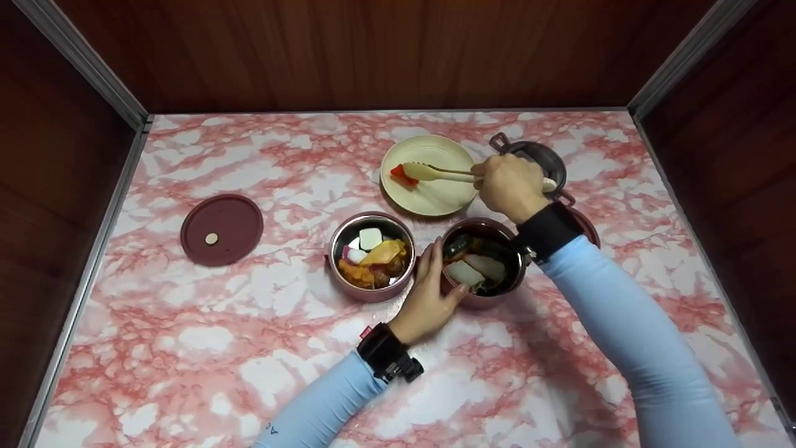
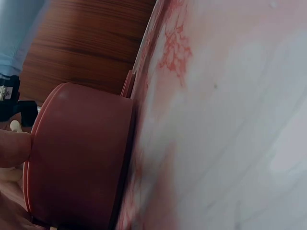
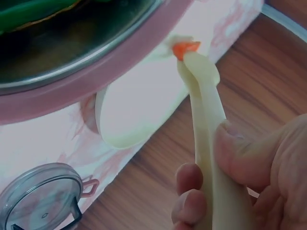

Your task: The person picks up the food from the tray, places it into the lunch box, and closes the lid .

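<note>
My right hand (image 1: 510, 183) grips cream tongs (image 1: 444, 175) over a pale round plate (image 1: 435, 202). At the tongs' tips is an orange-red food piece (image 1: 404, 177), and the right wrist view shows this piece (image 3: 186, 49) against the closed-together tips. My left hand (image 1: 429, 302) holds the right-hand round lunch container (image 1: 482, 302), fingers along its left side and thumb at its near rim. Green and pale food pieces (image 1: 485, 267) lie inside it. To its left stands a second lunch container (image 1: 372, 294) with a white cube, yellow and orange pieces.
A dark red round lid (image 1: 227, 214) with a small pale disc on it lies at the left. Behind my right hand sits a clear lid with clips (image 1: 550, 155). Partly under my right wrist is another red round lid (image 1: 587, 227). Wooden walls (image 1: 373, 56) bound the marbled tabletop.
</note>
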`<action>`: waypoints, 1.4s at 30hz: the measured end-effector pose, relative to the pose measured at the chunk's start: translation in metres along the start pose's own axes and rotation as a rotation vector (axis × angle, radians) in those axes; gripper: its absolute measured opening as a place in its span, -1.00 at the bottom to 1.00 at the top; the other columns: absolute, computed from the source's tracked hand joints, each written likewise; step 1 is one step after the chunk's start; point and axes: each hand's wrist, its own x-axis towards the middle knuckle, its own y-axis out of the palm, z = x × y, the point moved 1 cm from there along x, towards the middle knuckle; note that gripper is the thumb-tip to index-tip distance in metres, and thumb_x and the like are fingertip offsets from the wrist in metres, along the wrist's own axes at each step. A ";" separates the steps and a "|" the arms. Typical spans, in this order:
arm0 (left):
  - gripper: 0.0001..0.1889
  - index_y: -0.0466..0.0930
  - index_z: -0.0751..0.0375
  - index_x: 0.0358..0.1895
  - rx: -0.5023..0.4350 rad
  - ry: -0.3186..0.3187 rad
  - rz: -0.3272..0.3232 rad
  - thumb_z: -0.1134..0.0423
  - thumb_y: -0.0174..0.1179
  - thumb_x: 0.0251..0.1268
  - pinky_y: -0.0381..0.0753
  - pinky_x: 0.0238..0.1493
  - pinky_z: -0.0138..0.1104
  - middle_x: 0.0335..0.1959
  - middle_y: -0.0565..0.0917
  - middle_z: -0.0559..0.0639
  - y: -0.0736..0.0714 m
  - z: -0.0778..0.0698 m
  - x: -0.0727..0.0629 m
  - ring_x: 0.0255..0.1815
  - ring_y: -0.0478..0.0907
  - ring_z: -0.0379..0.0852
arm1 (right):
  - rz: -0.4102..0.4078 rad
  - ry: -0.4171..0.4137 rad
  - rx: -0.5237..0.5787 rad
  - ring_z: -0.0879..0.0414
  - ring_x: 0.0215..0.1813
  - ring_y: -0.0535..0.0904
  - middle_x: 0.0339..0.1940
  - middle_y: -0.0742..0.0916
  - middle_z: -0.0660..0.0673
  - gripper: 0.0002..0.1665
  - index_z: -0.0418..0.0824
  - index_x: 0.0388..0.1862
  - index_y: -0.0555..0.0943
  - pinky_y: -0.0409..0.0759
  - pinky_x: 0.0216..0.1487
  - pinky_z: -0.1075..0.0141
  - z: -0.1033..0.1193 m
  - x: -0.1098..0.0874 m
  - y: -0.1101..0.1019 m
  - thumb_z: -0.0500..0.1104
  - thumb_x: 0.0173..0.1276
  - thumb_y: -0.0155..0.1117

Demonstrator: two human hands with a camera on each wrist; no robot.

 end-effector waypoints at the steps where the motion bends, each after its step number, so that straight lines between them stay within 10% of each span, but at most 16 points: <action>1: -0.01 -0.36 0.12 0.61 -0.001 -0.001 0.002 0.03 0.19 0.41 0.24 0.39 0.09 0.58 -0.18 0.35 0.000 0.000 0.000 0.48 0.05 0.38 | -0.017 -0.001 0.014 -0.36 -0.24 0.62 -0.26 0.75 -0.27 -0.87 0.03 -0.20 0.75 0.56 -0.33 -0.24 -0.003 -0.002 0.000 -0.13 0.28 0.34; 16: -0.01 -0.36 0.15 0.61 0.006 0.023 -0.009 0.05 0.20 0.40 0.23 0.39 0.10 0.57 -0.16 0.37 -0.001 0.002 0.000 0.50 -0.02 0.38 | -0.216 -0.038 0.271 -0.28 -0.33 0.64 -0.19 0.77 -0.31 -0.62 -0.08 0.09 0.73 0.51 -0.45 -0.12 -0.054 -0.069 -0.009 -0.21 0.26 0.42; 28: -0.02 -0.34 0.22 0.60 0.010 0.032 -0.002 0.04 0.20 0.41 0.28 0.35 0.12 0.57 -0.17 0.38 0.000 0.003 0.001 0.49 0.00 0.41 | -0.317 -0.014 0.224 -0.23 -0.39 0.62 -0.32 0.77 -0.16 -0.58 0.05 0.13 0.72 0.37 -0.59 -0.05 -0.101 -0.146 -0.013 -0.14 0.27 0.45; 42: -0.02 -0.37 0.17 0.61 -0.005 0.031 -0.001 0.01 0.17 0.42 0.30 0.34 0.13 0.58 -0.20 0.36 0.002 0.004 0.000 0.47 0.08 0.40 | -0.682 -0.343 -0.027 -0.11 -0.58 0.48 -0.44 0.67 -0.11 -0.62 -0.05 0.08 0.74 0.35 -0.59 0.09 -0.110 -0.189 0.029 -0.07 0.30 0.27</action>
